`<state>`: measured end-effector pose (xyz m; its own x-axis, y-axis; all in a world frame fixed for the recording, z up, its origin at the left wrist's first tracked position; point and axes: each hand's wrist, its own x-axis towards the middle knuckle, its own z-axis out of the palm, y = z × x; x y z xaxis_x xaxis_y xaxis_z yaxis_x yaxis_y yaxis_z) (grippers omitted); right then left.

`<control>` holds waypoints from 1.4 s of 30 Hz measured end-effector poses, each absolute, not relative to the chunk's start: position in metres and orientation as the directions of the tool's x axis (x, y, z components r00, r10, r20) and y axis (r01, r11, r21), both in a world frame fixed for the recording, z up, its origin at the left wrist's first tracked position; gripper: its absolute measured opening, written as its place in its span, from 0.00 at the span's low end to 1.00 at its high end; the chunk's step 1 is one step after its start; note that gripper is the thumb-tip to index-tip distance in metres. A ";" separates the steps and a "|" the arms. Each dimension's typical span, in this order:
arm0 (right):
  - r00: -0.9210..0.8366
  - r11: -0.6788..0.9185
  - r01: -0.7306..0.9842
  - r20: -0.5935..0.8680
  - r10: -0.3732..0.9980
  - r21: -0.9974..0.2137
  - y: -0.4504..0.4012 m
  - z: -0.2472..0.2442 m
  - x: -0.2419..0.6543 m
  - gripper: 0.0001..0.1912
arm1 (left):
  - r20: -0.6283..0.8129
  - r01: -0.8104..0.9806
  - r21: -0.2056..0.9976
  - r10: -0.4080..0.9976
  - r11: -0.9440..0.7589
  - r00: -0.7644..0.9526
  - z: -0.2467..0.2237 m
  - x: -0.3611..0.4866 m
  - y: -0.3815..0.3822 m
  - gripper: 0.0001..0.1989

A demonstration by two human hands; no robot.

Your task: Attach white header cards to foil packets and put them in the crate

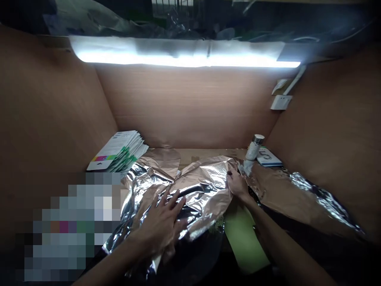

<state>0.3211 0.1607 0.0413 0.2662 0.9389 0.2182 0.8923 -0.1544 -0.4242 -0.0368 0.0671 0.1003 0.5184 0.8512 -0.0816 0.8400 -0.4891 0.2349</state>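
Note:
A large crumpled sheet of silver and copper-toned foil lies across the work surface, with its folds catching the light. My left hand presses flat on the foil's near part, fingers spread. My right hand is at the foil's far right fold, its fingers closed on the edge. A flatter stretch of the foil spreads out to the right of that hand. A light green sheet lies under and beside the foil, between my forearms.
A stack of printed cards stands at the back left. A white bottle with a metal cap and a blue-and-white booklet are at the back right. Wood panels surround the surface, under a bright light strip. A pixelated patch covers the lower left.

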 end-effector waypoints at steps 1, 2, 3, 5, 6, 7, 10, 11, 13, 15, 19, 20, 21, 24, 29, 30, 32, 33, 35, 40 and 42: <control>0.272 -0.181 0.901 0.187 0.944 -0.394 0.155 0.038 0.325 0.16 | -0.121 0.848 0.207 0.848 -0.488 0.517 0.084 -0.034 0.059 0.36; 0.272 -0.201 0.910 0.155 0.950 -0.363 0.152 0.037 0.328 0.17 | -0.151 0.861 0.181 0.851 -0.476 0.502 0.069 -0.032 0.050 0.38; 0.268 -0.214 0.918 0.124 0.955 -0.334 0.150 0.036 0.329 0.19 | -0.171 0.876 0.157 0.861 -0.457 0.480 0.057 -0.029 0.042 0.40; 0.257 -0.226 0.932 0.079 0.963 -0.283 0.149 0.039 0.327 0.26 | -0.178 0.900 0.121 0.883 -0.418 0.434 0.040 -0.022 0.028 0.43; 0.254 -0.229 0.937 0.068 0.965 -0.263 0.149 0.041 0.325 0.30 | -0.165 0.908 0.112 0.893 -0.404 0.418 0.036 -0.020 0.023 0.43; 0.253 -0.229 0.941 0.066 0.965 -0.249 0.148 0.043 0.321 0.34 | -0.143 0.911 0.112 0.901 -0.397 0.410 0.035 -0.019 0.020 0.43; 0.174 -0.148 0.971 0.134 0.975 -0.185 0.146 0.044 0.302 0.39 | -0.042 0.928 0.161 0.937 -0.335 0.346 0.043 -0.027 0.019 0.42; 0.105 -0.084 0.984 0.134 0.985 -0.156 0.145 0.042 0.296 0.38 | 0.006 0.942 0.188 0.960 -0.278 0.281 0.048 -0.035 0.020 0.40; -0.044 0.050 0.992 0.056 0.998 -0.113 0.145 0.032 0.284 0.36 | 0.041 0.947 0.294 0.991 -0.132 0.126 0.057 -0.057 0.023 0.34; -0.128 0.120 0.986 -0.061 0.990 -0.117 0.147 0.020 0.278 0.36 | -0.076 0.888 0.459 0.997 0.005 0.034 0.063 -0.082 0.024 0.28; -0.154 0.137 0.980 -0.113 0.982 -0.141 0.159 0.004 0.277 0.38 | -0.313 0.660 0.734 0.942 0.160 0.120 0.061 -0.113 0.016 0.20; -0.159 0.142 0.979 -0.116 0.980 -0.144 0.162 0.004 0.277 0.38 | -0.310 0.615 0.770 0.942 0.168 0.131 0.060 -0.115 0.013 0.21; -0.163 0.145 0.979 -0.119 0.979 -0.147 0.164 0.006 0.277 0.39 | -0.304 0.577 0.797 0.943 0.175 0.134 0.060 -0.116 0.010 0.22; -0.152 0.134 0.980 -0.121 0.981 -0.149 0.157 0.021 0.275 0.39 | -0.350 0.444 0.857 0.928 0.262 0.128 0.066 -0.113 0.003 0.25; -0.591 0.554 0.758 -0.004 0.806 -0.344 0.084 0.051 0.257 0.48 | -0.409 0.136 0.907 0.911 0.399 0.057 0.093 -0.108 0.004 0.38; -0.722 0.675 0.629 0.030 0.691 -0.385 0.066 0.053 0.252 0.51 | -0.409 0.089 0.910 0.911 0.404 0.054 0.098 -0.107 0.006 0.39; -0.800 0.766 0.518 0.102 0.592 -0.382 0.035 0.050 0.242 0.48 | -0.409 0.027 0.912 0.911 0.408 0.053 0.109 -0.106 0.010 0.40; -0.778 0.765 0.536 0.144 0.612 -0.357 0.025 0.047 0.239 0.45 | -0.410 0.011 0.912 0.910 0.410 0.056 0.113 -0.108 0.014 0.40; -0.685 0.726 0.611 0.249 0.685 -0.315 0.016 0.037 0.235 0.35 | -0.392 0.007 0.920 0.916 0.393 0.091 0.121 -0.115 0.023 0.40; -0.594 0.747 0.582 0.459 0.661 -0.322 0.019 0.015 0.235 0.22 | -0.210 0.232 0.963 0.925 0.139 0.316 0.125 -0.143 0.073 0.43; -0.567 0.746 0.526 0.485 0.666 -0.409 0.017 0.010 0.234 0.20 | -0.080 0.426 0.900 0.931 -0.086 0.357 0.119 -0.140 0.101 0.47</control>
